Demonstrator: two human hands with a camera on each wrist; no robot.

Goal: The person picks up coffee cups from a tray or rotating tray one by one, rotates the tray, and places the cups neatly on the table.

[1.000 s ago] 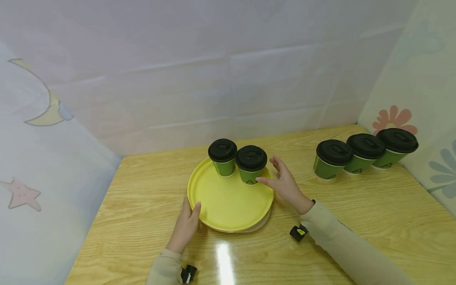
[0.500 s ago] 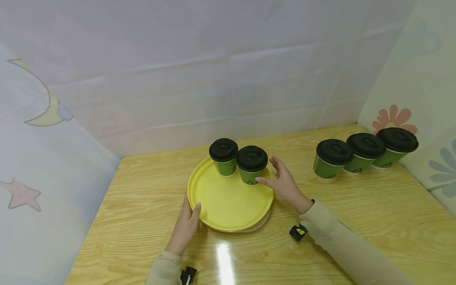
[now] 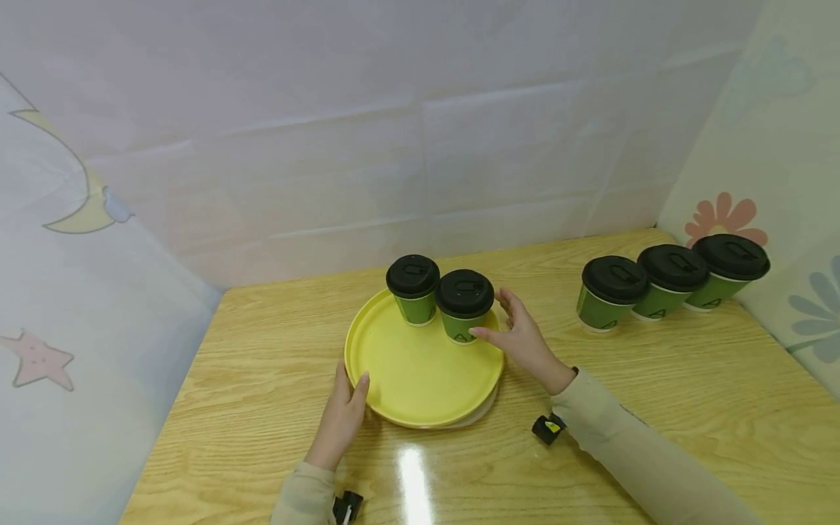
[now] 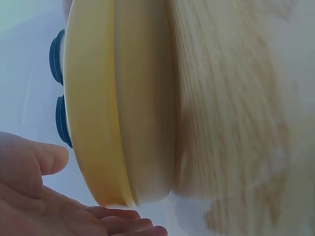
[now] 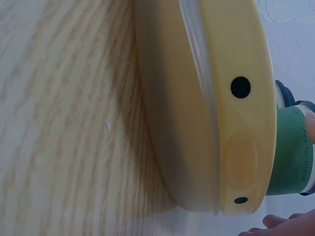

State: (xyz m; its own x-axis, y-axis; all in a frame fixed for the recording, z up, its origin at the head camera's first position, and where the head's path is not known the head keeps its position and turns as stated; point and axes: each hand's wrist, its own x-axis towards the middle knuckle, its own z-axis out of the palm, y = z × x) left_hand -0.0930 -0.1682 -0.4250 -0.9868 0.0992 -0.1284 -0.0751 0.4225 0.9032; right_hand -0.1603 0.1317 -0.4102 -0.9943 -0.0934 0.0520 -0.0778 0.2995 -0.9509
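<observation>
A round yellow tray (image 3: 423,379) sits on a pale round base (image 4: 147,108) on the table. Two green paper cups with black lids, a left cup (image 3: 415,309) and a right cup (image 3: 454,326), stand side by side near its back edge. My left hand (image 3: 343,415) is at the tray's left rim, with extended fingers against the side and the thumb (image 4: 53,158) apart from them. Beside the right cup is my right hand (image 3: 525,339), its thumb overlapping the green wall and its fingers spread behind, loosely bent.
Three more lidded green cups (image 3: 600,310) stand in a slanting row at the table's right. Pale cloth walls (image 3: 315,182) border the wooden table (image 3: 256,364) at the back and both sides.
The two cups on the tray have shifted very slightly to the right, bringing the right cup closer to the right hand's fingers. Both hands have stayed almost in place.
</observation>
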